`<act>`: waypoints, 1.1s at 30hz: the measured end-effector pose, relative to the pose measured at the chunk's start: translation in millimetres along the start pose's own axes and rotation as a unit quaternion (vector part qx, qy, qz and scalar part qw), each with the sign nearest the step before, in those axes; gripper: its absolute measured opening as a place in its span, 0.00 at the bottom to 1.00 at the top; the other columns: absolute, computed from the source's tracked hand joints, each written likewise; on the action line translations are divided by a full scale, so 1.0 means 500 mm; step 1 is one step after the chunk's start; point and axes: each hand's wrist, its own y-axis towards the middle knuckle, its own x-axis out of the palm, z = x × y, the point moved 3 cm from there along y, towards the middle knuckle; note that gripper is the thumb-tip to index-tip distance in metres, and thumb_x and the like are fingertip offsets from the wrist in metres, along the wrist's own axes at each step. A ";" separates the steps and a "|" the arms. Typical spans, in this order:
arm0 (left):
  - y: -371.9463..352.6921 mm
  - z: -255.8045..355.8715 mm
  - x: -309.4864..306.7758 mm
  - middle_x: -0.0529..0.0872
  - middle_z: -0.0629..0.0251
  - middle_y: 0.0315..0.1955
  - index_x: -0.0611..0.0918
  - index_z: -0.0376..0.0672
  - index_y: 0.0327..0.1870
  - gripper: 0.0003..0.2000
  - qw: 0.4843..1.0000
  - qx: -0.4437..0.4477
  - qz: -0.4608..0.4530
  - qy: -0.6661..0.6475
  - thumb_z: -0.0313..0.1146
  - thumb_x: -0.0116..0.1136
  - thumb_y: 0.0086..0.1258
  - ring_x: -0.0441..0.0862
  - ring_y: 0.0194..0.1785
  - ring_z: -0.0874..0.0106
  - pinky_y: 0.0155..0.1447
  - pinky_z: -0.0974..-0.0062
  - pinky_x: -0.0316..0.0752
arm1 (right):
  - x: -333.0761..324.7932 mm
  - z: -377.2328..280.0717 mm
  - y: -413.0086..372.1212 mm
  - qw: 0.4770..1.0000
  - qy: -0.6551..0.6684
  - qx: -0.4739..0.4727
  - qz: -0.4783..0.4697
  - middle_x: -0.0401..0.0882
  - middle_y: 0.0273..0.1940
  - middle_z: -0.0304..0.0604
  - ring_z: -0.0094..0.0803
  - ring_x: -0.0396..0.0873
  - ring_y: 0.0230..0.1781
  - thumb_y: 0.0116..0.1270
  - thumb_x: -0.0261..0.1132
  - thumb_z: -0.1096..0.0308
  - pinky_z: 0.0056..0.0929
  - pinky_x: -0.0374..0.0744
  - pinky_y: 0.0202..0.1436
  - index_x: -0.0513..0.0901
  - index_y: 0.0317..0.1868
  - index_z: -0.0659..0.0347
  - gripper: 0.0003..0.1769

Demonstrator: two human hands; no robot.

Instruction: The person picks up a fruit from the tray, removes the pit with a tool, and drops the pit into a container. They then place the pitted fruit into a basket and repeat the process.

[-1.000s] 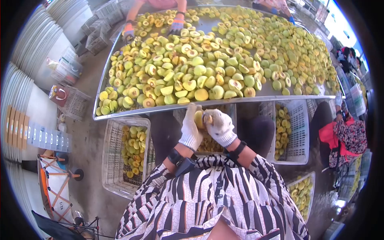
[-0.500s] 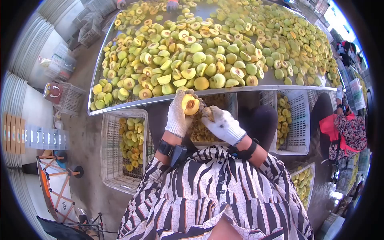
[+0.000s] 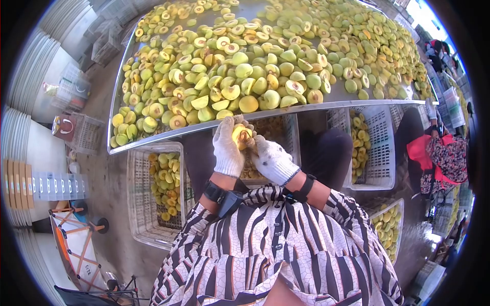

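Note:
My left hand, in a soiled white knit glove, is closed around a halved stone fruit, yellow-fleshed with a brown middle. The fruit's cut side faces up and towards my right hand. My gloved right hand has its fingers pressed together at the fruit's right edge; whatever they grip, if anything, is hidden. Both hands are just below the near rim of a metal table, above a crate of brownish pieces. Heaped on the table are many green-yellow fruit halves.
A white plastic crate with fruit halves stands at my left. Another crate is right of my knee, and a third crate lies nearer me. A person in a floral top is at the far right. A folding frame stands lower left.
My right hand has come closer to the fruit half, its fingers now at the cut face. The fruit has tilted towards the right hand. The view has shifted slightly.

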 end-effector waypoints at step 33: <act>0.017 -0.057 0.014 0.86 0.53 0.30 0.83 0.33 0.37 0.23 0.937 -0.160 -0.303 -0.068 0.49 0.51 0.79 0.85 0.31 0.60 0.39 0.64 0.81 | -0.060 -0.015 -0.051 0.795 0.472 0.215 -0.314 0.80 0.29 0.32 0.17 0.75 0.26 0.68 0.70 0.60 0.19 0.73 0.28 0.84 0.41 0.56 0.09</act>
